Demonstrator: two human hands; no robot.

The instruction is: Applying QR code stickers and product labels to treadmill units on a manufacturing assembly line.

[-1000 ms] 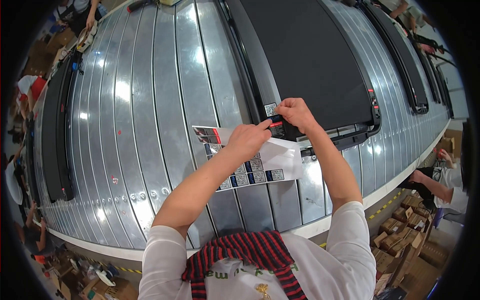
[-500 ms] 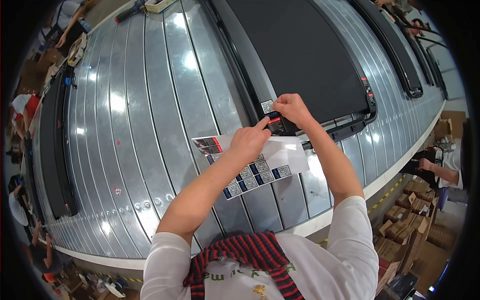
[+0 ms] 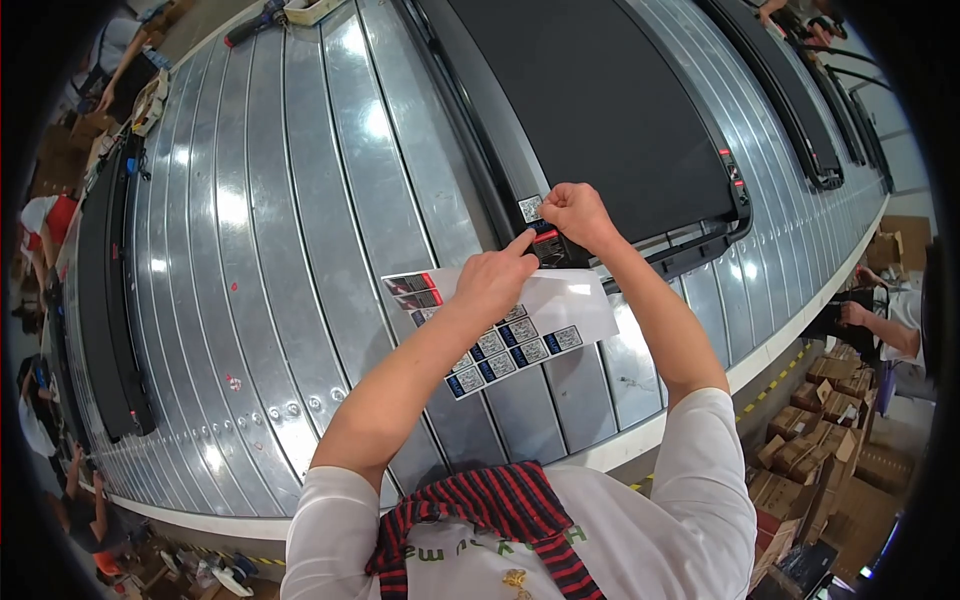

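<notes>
A walking treadmill with a broad black belt (image 3: 600,110) lies flat before me. At its near left corner, my right hand (image 3: 582,218) pinches the right edge of a small sticker (image 3: 529,209) with a square black-and-white code. My left hand (image 3: 492,282) stretches its index finger to the sticker's lower edge, by a red-and-black label (image 3: 549,250) on the corner. Below that hand, a white sheet of stickers (image 3: 585,311) reaches out on both sides; its curled fingers seem to hold the sheet, though the grip is hidden.
The treadmill lies on a slatted metal worktable (image 3: 330,250). Another black machine (image 3: 113,300) stands at the left and more (image 3: 780,90) at the far right. A power tool (image 3: 258,24) lies at the far edge. Cardboard boxes (image 3: 815,440) are stacked off the right side; other people work around.
My left index finger and right fingertips have shifted slightly left at the sticker. The sheet stays under my left hand.
</notes>
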